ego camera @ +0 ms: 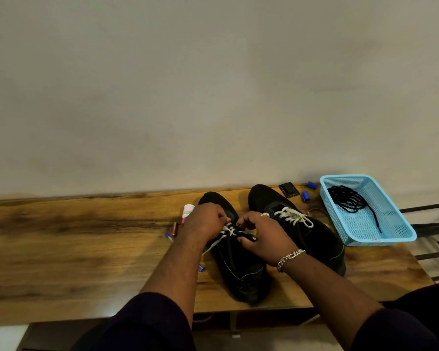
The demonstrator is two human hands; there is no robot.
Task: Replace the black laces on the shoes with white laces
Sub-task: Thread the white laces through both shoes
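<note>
From the head camera we see two black shoes side by side on the wooden desk (86,224), toes toward the wall. The right shoe (307,234) already carries a white lace (293,215) tied in a bow. The black laces (350,200) lie bundled in the blue basket (401,230) at the desk's right end, well apart from our work.

Both hands are on the left shoe (238,264). Our left hand (204,221) has its fingers curled and pinches the white lace (227,230) near the upper eyelets, with a loose strand trailing down past the wrist toward the desk edge. Our right hand (262,234) is curled too, its fingertips pinching the other side of the same lace just over the tongue. Exactly which eyelet each end sits in is too small to tell.

We judge the task to be near its end: old laces out, one shoe finished, the second threaded most of the way. What the next move calls for, as we see it, is pulling both ends even and snug, finishing any remaining eyelets, then tying a bow to match the right shoe. The slack strand on the left needs drawing through first, or the knot will sit lopsided.

A small white bottle (188,211) stands just beside our left hand.
</note>
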